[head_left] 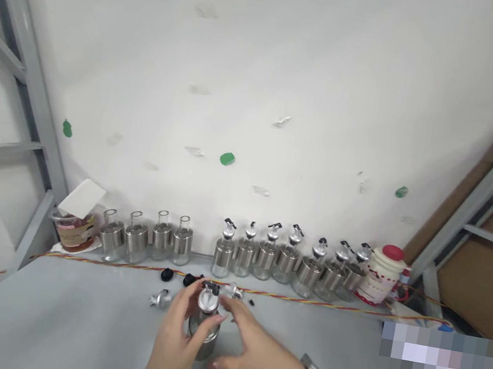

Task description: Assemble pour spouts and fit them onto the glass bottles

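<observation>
A glass oil bottle (205,349) with a steel band stands upright in front of me, a silver pourer cap (208,300) with black flip parts on its neck. My left hand (183,326) is closed around the bottle's upper part, thumb in front and fingers behind. On the other side, my right hand (249,344) has its thumb and fingers apart, close to the bottle; whether it touches the glass I cannot tell. A loose pourer cap (160,300) lies left of my hands, and another pourer cap (235,290) lies just behind them, partly hidden.
Several capped bottles (266,258) line the wall at right; uncapped bottles (136,238) stand at left. Black stoppers (167,274) lie near a twisted wire (118,263) crossing the table (62,311). A drink cup (73,230) and a cream jar (380,275) flank the rows.
</observation>
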Tool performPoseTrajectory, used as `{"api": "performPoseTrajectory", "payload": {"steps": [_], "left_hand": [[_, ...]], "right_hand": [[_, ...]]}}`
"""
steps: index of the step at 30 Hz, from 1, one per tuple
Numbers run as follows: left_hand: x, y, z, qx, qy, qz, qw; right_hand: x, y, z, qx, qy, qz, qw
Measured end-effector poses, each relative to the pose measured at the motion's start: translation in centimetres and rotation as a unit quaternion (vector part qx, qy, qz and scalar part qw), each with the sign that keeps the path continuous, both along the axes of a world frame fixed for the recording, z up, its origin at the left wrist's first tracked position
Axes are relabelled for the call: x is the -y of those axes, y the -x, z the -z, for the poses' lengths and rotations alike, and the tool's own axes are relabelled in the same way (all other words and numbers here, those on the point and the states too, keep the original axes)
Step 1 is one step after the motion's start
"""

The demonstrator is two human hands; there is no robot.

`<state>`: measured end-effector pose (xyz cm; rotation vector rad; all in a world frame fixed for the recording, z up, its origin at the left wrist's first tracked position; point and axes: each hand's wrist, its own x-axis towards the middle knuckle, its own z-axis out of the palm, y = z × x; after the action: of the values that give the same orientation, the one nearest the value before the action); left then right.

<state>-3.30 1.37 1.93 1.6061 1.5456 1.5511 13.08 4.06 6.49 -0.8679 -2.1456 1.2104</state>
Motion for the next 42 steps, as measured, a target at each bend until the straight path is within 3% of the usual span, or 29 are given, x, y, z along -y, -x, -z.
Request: {"api": "performPoseTrajectory", "payload": {"steps": [3, 6, 9, 15, 21, 25, 32, 35, 39, 42], "left_hand": [[-0.1, -0.1, 0.3, -0.083, -0.052, -0.019, 0.995], [-0.2, 0.0, 0.7, -0.162, -0.115, -0.039, 0.979], [-0.3, -0.1, 0.8, -0.198, -0.154, -0.058, 0.966], [-0.3, 0.2, 0.3, -0.257, -0.158, -0.059, 0.952], [-0.1, 0.6, -0.4, -0.421, -0.234, -0.130, 0.866], [-0.2, 0.6, -0.7, -0.461, -0.246, -0.154, 0.839], [0.0, 1.6, -1.3, -0.483, -0.270, -0.120, 0.824], [0.3, 1.8, -2.0, -0.502, -0.249, -0.113, 0.820], [0.2, 1.7, -3.1, -0.501, -0.197, -0.102, 0.837], [-0.2, 1.8, -3.3, -0.478, -0.215, -0.118, 0.843]], "right_hand": [[0.4, 2.4, 1.6, -0.087, 0.038, -0.037, 0.995], [0.8, 4.3, 2.3, -0.159, 0.023, -0.016, 0.987], [1.0, 4.9, 2.6, -0.165, -0.013, 0.016, 0.986], [1.0, 5.0, 3.3, -0.118, -0.066, 0.067, 0.989], [1.2, 5.2, 3.4, -0.093, -0.105, 0.085, 0.986], [1.3, 5.3, 3.5, -0.073, -0.123, 0.091, 0.986], [1.4, 5.7, 3.3, -0.079, -0.114, 0.096, 0.986], [1.7, 5.7, 2.8, -0.067, -0.122, 0.098, 0.985], [1.8, 6.1, 2.4, -0.038, -0.137, 0.109, 0.984], [1.7, 6.6, 2.7, 0.007, -0.174, 0.123, 0.977]]}}
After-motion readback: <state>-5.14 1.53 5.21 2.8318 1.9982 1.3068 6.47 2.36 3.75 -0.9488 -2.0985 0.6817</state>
